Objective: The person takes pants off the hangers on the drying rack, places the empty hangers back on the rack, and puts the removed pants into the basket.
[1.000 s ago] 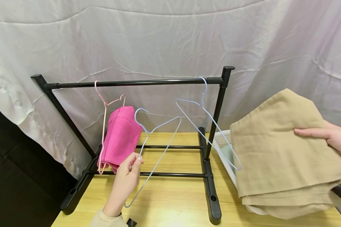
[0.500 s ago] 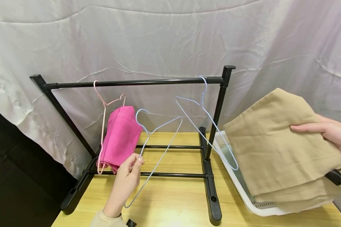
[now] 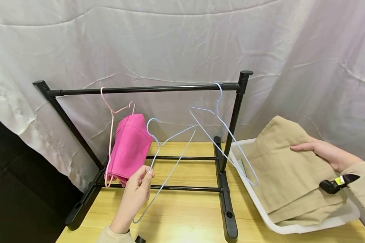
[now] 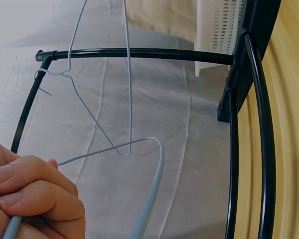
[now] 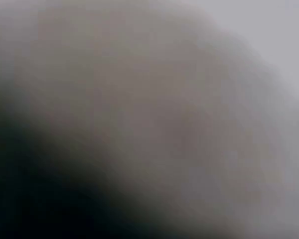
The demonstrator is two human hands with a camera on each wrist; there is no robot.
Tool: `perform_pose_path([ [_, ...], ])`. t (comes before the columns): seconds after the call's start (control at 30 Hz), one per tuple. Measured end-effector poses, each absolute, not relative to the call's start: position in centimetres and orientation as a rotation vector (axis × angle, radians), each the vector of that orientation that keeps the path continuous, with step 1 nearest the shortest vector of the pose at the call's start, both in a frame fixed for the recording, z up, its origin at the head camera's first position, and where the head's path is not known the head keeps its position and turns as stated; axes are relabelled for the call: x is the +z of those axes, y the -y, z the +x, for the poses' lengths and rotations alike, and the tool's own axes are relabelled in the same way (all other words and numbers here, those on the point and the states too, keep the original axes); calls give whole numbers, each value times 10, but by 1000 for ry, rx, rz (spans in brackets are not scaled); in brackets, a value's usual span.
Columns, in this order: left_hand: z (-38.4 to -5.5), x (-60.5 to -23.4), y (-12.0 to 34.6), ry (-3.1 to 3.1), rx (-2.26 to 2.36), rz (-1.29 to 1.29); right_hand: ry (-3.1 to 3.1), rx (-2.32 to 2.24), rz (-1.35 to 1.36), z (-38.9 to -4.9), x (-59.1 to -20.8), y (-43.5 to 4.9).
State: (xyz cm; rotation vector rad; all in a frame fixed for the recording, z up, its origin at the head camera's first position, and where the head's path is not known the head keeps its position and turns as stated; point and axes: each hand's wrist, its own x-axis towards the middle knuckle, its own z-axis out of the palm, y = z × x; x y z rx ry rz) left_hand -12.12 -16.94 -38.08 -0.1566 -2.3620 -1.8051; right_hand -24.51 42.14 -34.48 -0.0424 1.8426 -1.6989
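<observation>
My left hand [image 3: 137,190] pinches one side of a light blue wire clothes hanger [image 3: 159,143], its hook pointing up, in front of the rack. In the left wrist view, fingers [image 4: 45,199] curl round the hanger's coated wire [image 4: 150,201]. At the right, my right hand [image 3: 325,153] grips a folded khaki garment [image 3: 286,172], thumb on top and the other fingers hidden behind the cloth. That garment is at the white basket [image 3: 295,230], covering most of its inside. The right wrist view is only a blur.
A black clothes rack [image 3: 158,89] stands on the wooden table [image 3: 182,216]. A pink hanger [image 3: 111,141] with a folded pink garment [image 3: 130,145] hangs at its left. Another light blue hanger [image 3: 218,104] hangs bare near the right post, partly over the basket's edge.
My right hand has moved left and down with the khaki garment, bringing it lower over the basket. The left hand and its hanger have stayed nearly still.
</observation>
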Motion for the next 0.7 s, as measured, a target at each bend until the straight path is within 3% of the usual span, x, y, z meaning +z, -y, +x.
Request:
perform_pose_path([
  [0.1, -121, -381, 169, 2362, -1804, -164, -2125, -1528, -48, -250, -351, -423],
  [0.33, -120, -381, 166, 2366, -1860, -167, -2668, -1080, -337, -258, -367, -427],
  [0.7, -120, -382, 165, 2375, -1839, -144, -2795, -965, -273, -253, -383, -436],
])
